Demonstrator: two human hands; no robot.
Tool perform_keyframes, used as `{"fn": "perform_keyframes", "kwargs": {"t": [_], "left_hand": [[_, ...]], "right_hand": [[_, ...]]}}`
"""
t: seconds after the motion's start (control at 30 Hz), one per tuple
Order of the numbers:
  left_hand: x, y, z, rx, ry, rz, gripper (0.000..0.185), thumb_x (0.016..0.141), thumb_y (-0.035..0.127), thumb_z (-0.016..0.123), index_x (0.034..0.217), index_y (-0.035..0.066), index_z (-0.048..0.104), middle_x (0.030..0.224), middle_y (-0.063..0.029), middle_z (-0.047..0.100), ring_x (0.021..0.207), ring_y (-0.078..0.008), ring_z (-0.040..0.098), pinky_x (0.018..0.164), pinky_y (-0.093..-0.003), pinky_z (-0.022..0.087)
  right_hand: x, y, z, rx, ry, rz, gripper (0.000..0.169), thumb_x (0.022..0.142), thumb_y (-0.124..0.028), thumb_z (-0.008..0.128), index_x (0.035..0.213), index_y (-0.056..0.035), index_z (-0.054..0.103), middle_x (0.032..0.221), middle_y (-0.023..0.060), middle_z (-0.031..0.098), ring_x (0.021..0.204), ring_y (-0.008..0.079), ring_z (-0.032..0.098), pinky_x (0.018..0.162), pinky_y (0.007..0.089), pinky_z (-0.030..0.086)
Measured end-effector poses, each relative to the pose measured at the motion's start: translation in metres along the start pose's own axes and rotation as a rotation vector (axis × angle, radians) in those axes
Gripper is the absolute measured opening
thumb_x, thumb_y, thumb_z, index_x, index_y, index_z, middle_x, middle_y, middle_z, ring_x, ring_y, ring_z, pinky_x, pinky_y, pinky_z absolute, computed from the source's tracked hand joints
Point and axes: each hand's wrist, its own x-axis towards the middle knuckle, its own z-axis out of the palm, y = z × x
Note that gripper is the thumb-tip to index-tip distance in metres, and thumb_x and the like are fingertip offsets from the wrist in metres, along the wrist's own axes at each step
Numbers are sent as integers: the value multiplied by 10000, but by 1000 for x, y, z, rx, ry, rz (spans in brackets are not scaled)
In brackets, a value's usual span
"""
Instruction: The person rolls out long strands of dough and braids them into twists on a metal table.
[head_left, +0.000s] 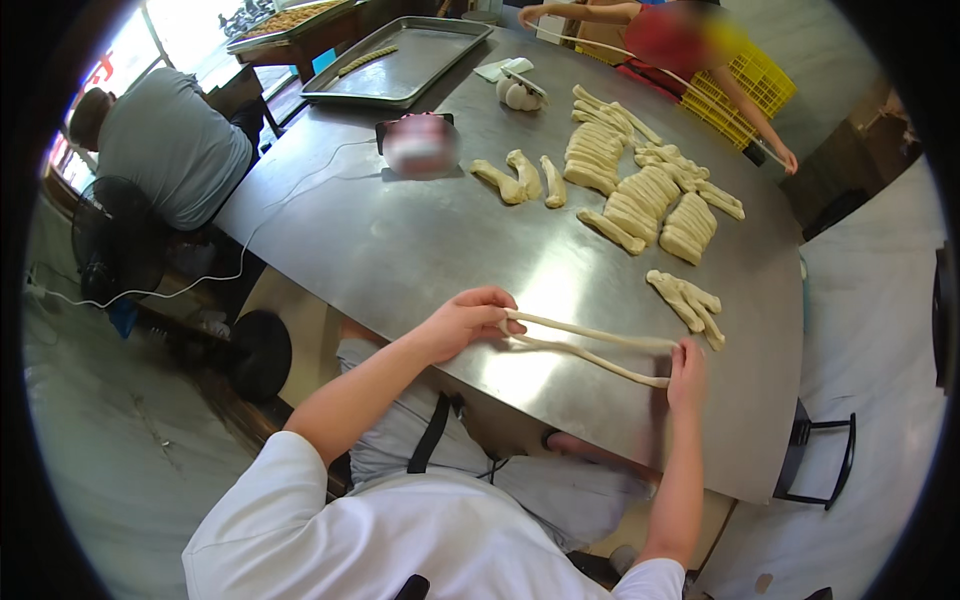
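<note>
A long dough rope (592, 331), folded double into two strands, stretches between my hands above the near edge of the steel table (420, 255). My left hand (480, 319) pinches its looped end. At the other end, my right hand (686, 367) grips the rope near where the strands come together. Beyond my right hand lies a small cluster of dough strips (690, 304). Farther back, many dough strips rest side by side in rows (641, 202). A few short dough pieces (525, 176) lie to the left of these rows.
A metal tray (442, 56) with one twisted dough strand (367, 60) stands at the back left. A phone-like device with a white cable, partly blurred, and a white pumpkin-shaped object (519, 91) stand on the table. Across it, a co-worker in red stretches another dough rope. Someone sits at left.
</note>
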Motion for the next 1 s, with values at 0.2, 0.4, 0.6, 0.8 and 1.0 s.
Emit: {"fn": "perform_keyframes", "kwargs": {"t": [0.2,0.4,0.6,0.8,1.0], "left_hand": [[-10,32,-57,477,547,201,179,1096,148,631,1193,40,736,1010,-63,737,954,-214,740,879,-351,619],[7,32,-63,1719,639,265,299,1038,322,733,1052,29,794,1177,-130,709,1149,-298,691,947,-403,607],[47,11,-59,1777,211,531,725,1099,490,594,1588,-36,497,1716,-253,426,1634,-421,324,1360,-501,251],[-65,45,-95,1855,-301,438,664,1138,397,555,1674,31,414,1778,-252,325,1677,-435,229,1373,-571,183],[3,9,-91,1429,232,399,546,1130,265,592,1611,33,476,1719,-228,432,1630,-465,321,1359,-563,232]], "right_hand": [[-33,-43,-9,-14,35,-92,164,1092,-229,649,1170,-105,723,899,197,735,840,448,701,736,529,551],[-37,-67,4,-312,-247,-71,338,1018,-123,667,1346,-133,749,1406,157,695,1168,389,724,921,482,593],[-13,-90,32,23,-160,-253,463,1041,-149,646,1503,-112,641,1600,192,573,1566,381,448,1308,570,307],[-86,-51,-15,112,-362,-387,229,1035,-127,669,1260,-81,670,1568,171,617,1531,392,501,1305,562,312],[-25,-66,-34,293,-279,309,182,1015,-104,682,1193,-71,659,1451,187,679,1420,409,581,1253,551,390]]}}
